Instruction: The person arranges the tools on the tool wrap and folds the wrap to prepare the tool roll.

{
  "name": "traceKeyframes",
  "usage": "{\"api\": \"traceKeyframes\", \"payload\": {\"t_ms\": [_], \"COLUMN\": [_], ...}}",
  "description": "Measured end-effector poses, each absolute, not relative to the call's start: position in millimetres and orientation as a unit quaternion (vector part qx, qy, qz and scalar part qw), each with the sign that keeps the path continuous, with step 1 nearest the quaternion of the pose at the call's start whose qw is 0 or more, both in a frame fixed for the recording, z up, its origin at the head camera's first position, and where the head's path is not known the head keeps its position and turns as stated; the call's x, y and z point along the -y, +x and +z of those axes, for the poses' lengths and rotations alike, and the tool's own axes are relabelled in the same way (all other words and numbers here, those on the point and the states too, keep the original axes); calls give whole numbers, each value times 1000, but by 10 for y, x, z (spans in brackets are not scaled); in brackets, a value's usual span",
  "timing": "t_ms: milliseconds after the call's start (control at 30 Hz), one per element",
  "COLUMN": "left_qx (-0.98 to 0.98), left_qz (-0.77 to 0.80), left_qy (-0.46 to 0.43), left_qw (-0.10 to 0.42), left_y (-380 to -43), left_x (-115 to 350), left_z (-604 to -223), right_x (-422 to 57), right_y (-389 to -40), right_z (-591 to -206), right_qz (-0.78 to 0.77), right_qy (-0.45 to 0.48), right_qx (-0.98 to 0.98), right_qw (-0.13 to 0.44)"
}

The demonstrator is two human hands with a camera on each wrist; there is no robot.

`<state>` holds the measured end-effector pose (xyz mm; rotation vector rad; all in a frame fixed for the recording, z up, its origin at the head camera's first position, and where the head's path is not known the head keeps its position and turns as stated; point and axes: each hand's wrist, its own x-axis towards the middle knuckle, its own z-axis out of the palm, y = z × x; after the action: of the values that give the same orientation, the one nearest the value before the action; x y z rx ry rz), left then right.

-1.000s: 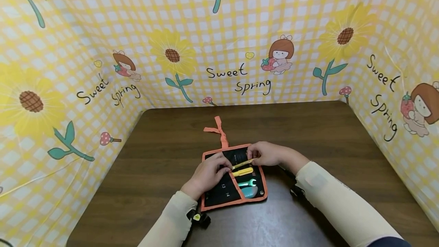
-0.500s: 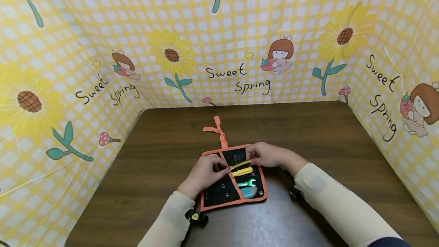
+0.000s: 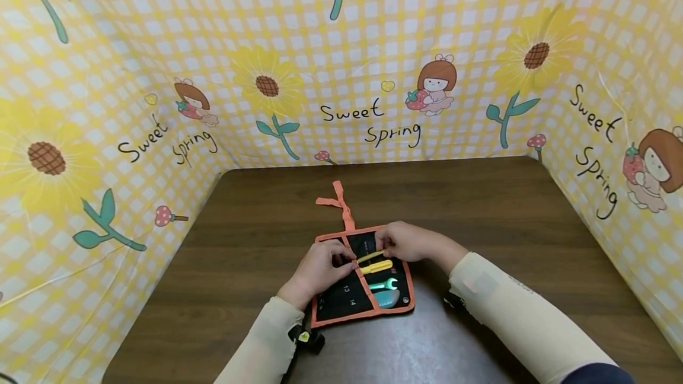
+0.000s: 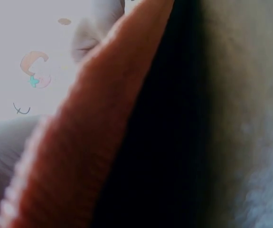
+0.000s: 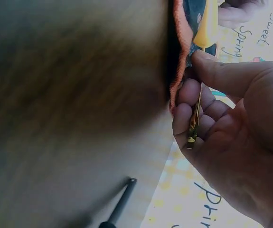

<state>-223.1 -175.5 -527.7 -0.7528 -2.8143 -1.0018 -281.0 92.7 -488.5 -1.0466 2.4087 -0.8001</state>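
We judge the step in hand as tucking a slim gold-coloured metal tool (image 3: 370,256) into a pocket of the flat black fabric tool pouch with orange trim (image 3: 337,303), laid out on the dark brown wood-grain worktop (image 3: 267,212). Next move, we'd say: line its tip up with the pocket mouth and push, lip held up; snagging on the trim is the likely trouble.

Right hand (image 3: 408,240) grasps the tool at one end between thumb and fingers; the right wrist view shows the butt sticking out toward the palm. Left hand (image 3: 317,268) looks to pinch the pocket's orange lip, right by the tool's other end. So the tool spans between both hands, just beside the yellow plastic handle (image 3: 377,266). We can't tell how much is inside; left wrist view too blurred.
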Motion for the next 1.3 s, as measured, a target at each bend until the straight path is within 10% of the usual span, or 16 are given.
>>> {"api": "traceKeyframes", "payload": {"t_ms": [1300], "left_qx": [913], "left_qz": [-338], "left_qy": [-226], "left_qw": [24], "left_y": [-2212], "left_x": [1761], "left_z": [-5286], "right_x": [-1308], "right_y": [-2790], "right_z": [-4770], "right_qz": [-205], "right_qy": [-378], "right_qx": [-892], "right_qw": [136]}}
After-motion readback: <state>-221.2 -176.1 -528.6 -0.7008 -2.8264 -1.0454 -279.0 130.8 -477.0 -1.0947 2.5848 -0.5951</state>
